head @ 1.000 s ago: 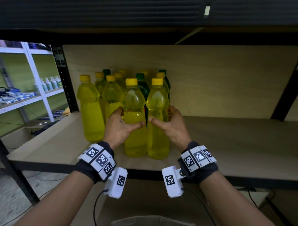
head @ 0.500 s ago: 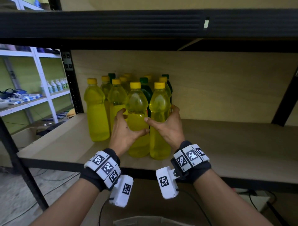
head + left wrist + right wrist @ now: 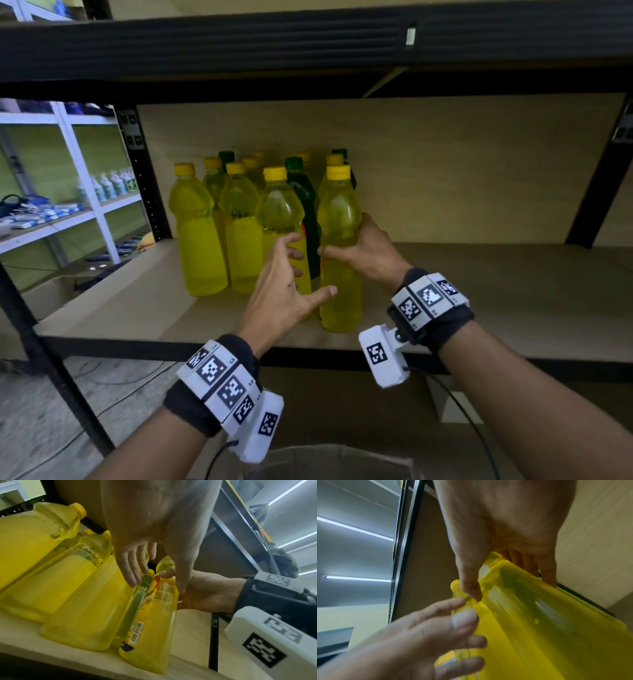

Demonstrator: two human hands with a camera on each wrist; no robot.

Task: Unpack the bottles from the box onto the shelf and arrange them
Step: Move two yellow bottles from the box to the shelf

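since half a second ago the left hand (image 3: pixel 281 294) is letting go of the second front bottle (image 3: pixel 281 219) and drawing back toward the shelf's (image 3: pixel 479 301) front edge, fingers spread and loosely bent, holding nothing. the right hand (image 3: pixel 363 251) is staying wrapped around the waist of the rightmost front bottle (image 3: pixel 339 246), thumb on its near face and fingers behind. taking that gripped bottle as the landmark: it is standing upright near the front of the shelf, long axis vertical, with the freed bottle just to its left and a dark green bottle (image 3: pixel 303 205) right behind the gap between them. the right hand is the one already on it, so any further nudge into line probably falls to that hand.
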